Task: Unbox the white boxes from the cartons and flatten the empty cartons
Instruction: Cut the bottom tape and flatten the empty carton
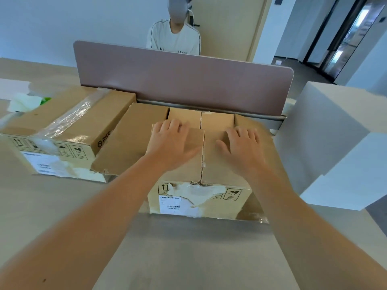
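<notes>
Carton [201,164], brown corrugated, centre of table [62,216]; top flaps closed, seam running from 12 to 6 o'clock, torn tape and a barcode label on the near face.
Left hand [169,141]: flat on the left top flap, fingers spread, palm down, thumb pointing toward the seam.
Right hand [240,143]: flat on the right top flap, fingers spread, palm down, thumb toward the seam. Nothing pinched or gripped by either hand.
Outer flaps folded outward at 9 and 3 o'clock of the carton; left one [129,139] lying against the neighbour.
Second carton [62,130], at 9 o'clock of the first, touching it; sealed with clear tape along the top, handling symbols and a white label on the near face, "PICO" printed on the side.
White boxes [335,143], stacked at 3 o'clock, just beside the carton, at the table's right edge.
Desk divider [184,80], mauve, upright at 12 o'clock, directly behind both cartons.
Seated person [173,38] in a light shirt beyond the divider.
Crumpled plastic [25,101] at 10 o'clock, far left of the table.
</notes>
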